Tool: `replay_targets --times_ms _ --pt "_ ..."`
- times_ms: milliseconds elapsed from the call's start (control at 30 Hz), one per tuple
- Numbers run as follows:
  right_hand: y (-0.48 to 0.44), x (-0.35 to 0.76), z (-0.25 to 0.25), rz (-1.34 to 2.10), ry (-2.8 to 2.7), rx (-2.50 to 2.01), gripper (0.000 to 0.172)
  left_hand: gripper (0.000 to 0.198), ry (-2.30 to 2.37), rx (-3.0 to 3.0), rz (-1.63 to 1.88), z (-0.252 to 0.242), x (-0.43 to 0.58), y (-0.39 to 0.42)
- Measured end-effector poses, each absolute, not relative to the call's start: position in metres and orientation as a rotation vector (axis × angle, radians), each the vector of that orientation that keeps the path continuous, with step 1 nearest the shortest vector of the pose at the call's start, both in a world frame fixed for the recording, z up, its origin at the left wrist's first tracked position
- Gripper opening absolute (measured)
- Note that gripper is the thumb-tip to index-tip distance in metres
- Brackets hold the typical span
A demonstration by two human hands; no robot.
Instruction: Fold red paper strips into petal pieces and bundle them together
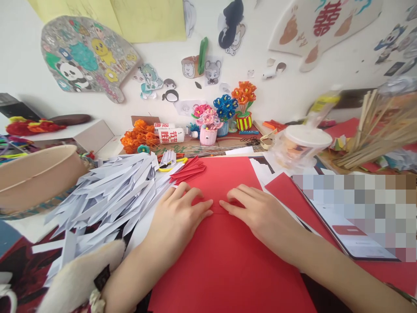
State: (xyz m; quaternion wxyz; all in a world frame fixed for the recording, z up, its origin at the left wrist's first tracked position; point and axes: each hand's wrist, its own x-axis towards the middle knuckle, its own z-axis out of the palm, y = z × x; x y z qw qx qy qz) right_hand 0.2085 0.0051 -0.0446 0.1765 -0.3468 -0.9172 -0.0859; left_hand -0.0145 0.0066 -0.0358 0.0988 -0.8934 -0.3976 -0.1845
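A large sheet of red paper (pixel 228 261) lies in front of me, with a line like a fold or edge crossing it between my hands. On its left half is my left hand (pixel 184 211), fingers bent, thumb and index fingertip close together at that line. My right hand (pixel 252 206) mirrors it from the right, its fingertips drawn in at the same line. Only a small gap parts the two hands. Just beyond my left hand, folded red paper pieces (pixel 189 169) rest by yellow-handled scissors (pixel 172 165).
Folded white paper strips (pixel 114 187) are heaped at left, near a beige basket (pixel 39 174). A tablet (pixel 352 217) lies at right on red paper. Behind stand flower pots (pixel 208 134), a white-lidded tub (pixel 308 137) and thin wooden sticks (pixel 361 134).
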Motion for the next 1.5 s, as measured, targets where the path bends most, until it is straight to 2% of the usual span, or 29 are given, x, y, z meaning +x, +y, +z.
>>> replay_targets --times_ms 467,967,1267,1500 --pt "0.0058 0.2074 -0.0492 -0.196 -2.603 -0.913 0.032 0.009 -1.511 -2.713 -0.796 -0.0363 -0.0115 0.0072" --pt "0.0050 0.2086 -0.0482 -0.198 -2.655 -0.937 0.028 0.016 -1.336 -2.593 -0.574 -0.0339 -0.0135 0.0040" --pt "0.0043 0.2079 -0.0493 -0.254 -2.647 -0.915 0.034 0.016 -1.422 -2.683 -0.659 -0.0360 -0.0173 0.0084" --pt "0.0049 0.2069 -0.0503 -0.260 -2.635 -0.905 0.026 0.020 -1.074 -2.639 -0.574 -0.0326 -0.0145 0.0035"
